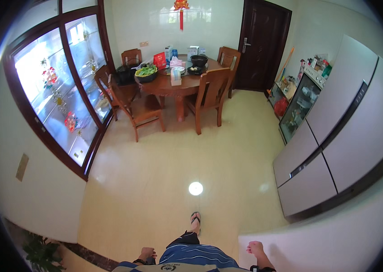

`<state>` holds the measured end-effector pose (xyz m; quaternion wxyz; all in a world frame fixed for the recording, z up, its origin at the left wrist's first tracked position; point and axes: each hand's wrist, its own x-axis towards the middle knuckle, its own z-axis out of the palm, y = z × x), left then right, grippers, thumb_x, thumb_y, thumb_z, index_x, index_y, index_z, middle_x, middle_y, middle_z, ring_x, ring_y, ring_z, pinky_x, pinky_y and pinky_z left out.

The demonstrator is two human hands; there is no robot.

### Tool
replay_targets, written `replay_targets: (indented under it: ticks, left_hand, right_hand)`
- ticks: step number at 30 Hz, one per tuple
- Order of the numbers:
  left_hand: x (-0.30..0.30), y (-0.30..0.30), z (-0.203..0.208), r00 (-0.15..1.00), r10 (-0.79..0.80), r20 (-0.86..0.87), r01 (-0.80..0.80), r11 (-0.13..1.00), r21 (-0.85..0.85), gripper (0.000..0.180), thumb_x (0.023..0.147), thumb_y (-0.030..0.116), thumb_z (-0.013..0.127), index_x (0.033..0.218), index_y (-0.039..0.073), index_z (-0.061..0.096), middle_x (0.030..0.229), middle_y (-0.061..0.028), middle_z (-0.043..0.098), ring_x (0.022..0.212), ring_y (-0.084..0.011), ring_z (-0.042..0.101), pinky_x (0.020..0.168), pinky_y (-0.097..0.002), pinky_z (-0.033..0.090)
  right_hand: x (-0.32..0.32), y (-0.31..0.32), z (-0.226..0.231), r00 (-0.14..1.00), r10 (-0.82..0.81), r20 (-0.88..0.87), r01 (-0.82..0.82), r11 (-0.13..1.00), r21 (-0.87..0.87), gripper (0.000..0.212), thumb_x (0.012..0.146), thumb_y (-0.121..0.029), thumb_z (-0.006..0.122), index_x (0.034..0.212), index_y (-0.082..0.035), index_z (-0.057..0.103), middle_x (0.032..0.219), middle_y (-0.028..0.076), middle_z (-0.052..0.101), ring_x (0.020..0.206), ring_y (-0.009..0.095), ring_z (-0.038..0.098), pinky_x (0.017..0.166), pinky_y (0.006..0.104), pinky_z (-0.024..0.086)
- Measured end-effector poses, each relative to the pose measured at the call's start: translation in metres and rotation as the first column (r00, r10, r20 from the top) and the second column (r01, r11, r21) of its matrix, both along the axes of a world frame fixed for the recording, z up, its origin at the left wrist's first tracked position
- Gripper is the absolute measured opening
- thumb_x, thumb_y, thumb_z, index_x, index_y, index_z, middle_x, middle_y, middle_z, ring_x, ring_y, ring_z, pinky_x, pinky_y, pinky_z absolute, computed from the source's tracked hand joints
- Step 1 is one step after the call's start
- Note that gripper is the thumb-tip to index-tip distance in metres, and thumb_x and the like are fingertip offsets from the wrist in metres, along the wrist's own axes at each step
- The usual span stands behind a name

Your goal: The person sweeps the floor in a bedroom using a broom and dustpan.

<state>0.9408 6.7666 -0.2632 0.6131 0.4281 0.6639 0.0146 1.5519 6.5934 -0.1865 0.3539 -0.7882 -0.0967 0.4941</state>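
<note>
My left hand [147, 253] hangs low by my side at the lower edge, its fingers curled in, with nothing seen in it. On the other side my right hand [255, 248] is loosely closed, also without a visible object, close to the corner of a white wall [318, 245]. Dark bands circle both wrists. Neither hand touches furniture. One foot in a flip-flop [195, 219] is forward on the pale tiled floor [164, 167].
Ahead stands a round wooden table [162, 86] with wooden chairs [213, 90] around it. It bears a bowl of leafy greens [146, 71], a black pot [199, 60] and boxes. A fridge [336, 122] and glass-fronted cabinet [298, 106] line the right; sliding glass doors [57, 90] the left.
</note>
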Motion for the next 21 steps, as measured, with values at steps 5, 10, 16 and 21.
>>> replay_targets:
  ticks: [5,10,16,21]
  left_hand:
    - [0.119,0.21,-0.005,0.97,0.234,0.067,-0.23,0.971,-0.072,0.013,0.09,0.016,0.047,0.084,0.011,0.058,0.076,-0.0097,0.059,0.064,-0.0234,0.061,0.05,-0.0387,0.049]
    - [0.321,0.417,0.104,0.983,0.141,0.116,-0.156,0.979,0.131,0.018,0.085,0.017,0.057,0.093,0.003,0.064,0.076,-0.0072,0.063,0.064,-0.0179,0.064,0.051,-0.0293,0.051]
    - [0.497,0.565,0.138,0.979,0.014,0.202,-0.065,0.967,0.247,0.02,0.085,0.019,0.058,0.096,0.004,0.065,0.08,-0.0071,0.065,0.066,-0.0174,0.065,0.053,-0.0291,0.051]
    - [0.598,0.635,0.141,0.988,-0.148,0.044,0.137,0.973,0.186,0.018,0.085,0.022,0.059,0.094,0.009,0.067,0.078,-0.004,0.063,0.065,-0.0166,0.064,0.053,-0.0306,0.051]
  right_hand:
    - [0.023,0.099,0.035,0.987,0.003,-0.162,-0.034,0.981,-0.193,0.016,0.087,-0.01,0.054,0.082,0.003,0.063,0.072,0.013,0.064,0.054,0.021,0.064,0.048,0.0331,0.054]
    - [0.106,0.182,0.019,0.983,-0.177,-0.045,0.176,0.984,-0.006,0.014,0.085,-0.011,0.057,0.087,0.001,0.064,0.075,0.014,0.064,0.058,0.024,0.065,0.048,0.0345,0.053]
    - [0.172,0.252,0.011,0.483,0.867,0.123,-0.816,0.496,-0.296,0.015,0.079,-0.013,0.054,0.067,-0.008,0.061,0.063,0.007,0.058,0.054,0.024,0.057,0.045,0.0411,0.041]
    - [0.271,0.31,-0.009,0.9,0.435,-0.037,-0.434,0.881,-0.189,0.022,0.087,-0.015,0.051,0.073,-0.008,0.067,0.067,0.011,0.065,0.057,0.023,0.063,0.049,0.0424,0.047]
